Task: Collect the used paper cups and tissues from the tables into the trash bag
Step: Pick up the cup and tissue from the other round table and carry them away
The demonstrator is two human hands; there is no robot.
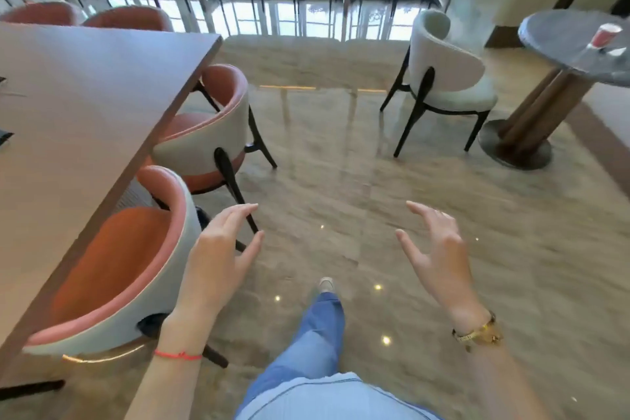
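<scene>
- The left hand (pixel 221 249) is raised over the glossy floor (pixel 341 164), fingers loosely spread and holding nothing.
- The right hand (pixel 439 249) is raised too, fingers apart and gently bent, with nothing in its grasp.
- A red paper cup (pixel 605 35) stands on the round grey surface (pixel 559 37) at the far right, well apart from both hands and nearer the right one.
- Something pale lies just beside the cup; it is too blurred to tell what it is.
- A white chair (pixel 446 78) stands between the hands and that round surface.
- The long brown surface (pixel 85 106) runs along the left, with orange chairs (pixel 116 266) drawn up beside it, the nearest just beside the left hand.
</scene>
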